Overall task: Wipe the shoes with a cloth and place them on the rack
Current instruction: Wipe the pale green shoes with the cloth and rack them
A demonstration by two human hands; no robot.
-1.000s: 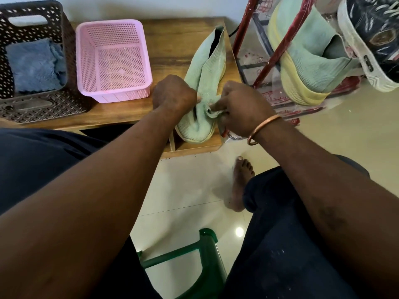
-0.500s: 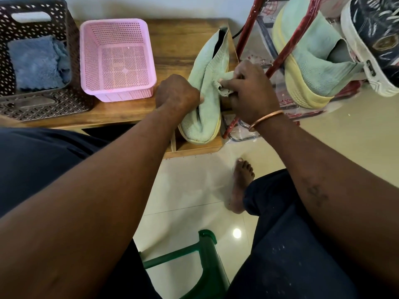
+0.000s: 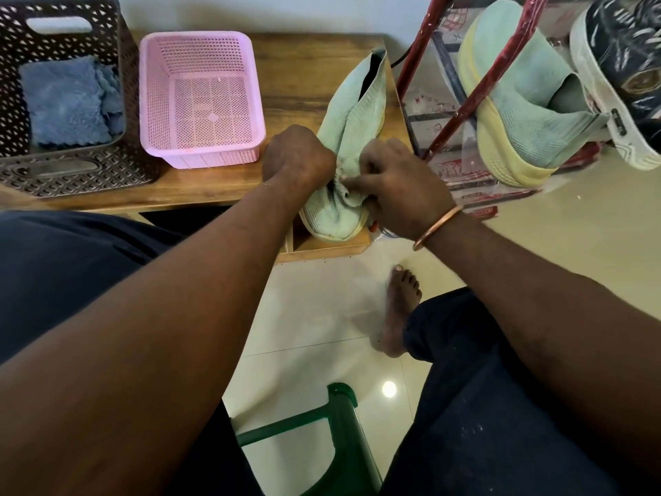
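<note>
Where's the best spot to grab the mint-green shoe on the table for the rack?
Probably the open knit collar at the far end of the mint-green shoe, from above: it stands free, while the left hand and the right hand with its cloth cover the midfoot.

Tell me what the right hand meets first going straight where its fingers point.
Probably the left hand, gripping the green shoe just beyond the right hand's fingertips, which pinch a cloth; depth is unclear.

A copper-coloured bangle point(image 3: 437, 227) is worn on the right wrist. Forearms point(image 3: 200, 281) are left bare. Dark navy trousers point(image 3: 465, 406) are noted, flecked with pale specks. One foot point(image 3: 398, 309) is unshod.
</note>
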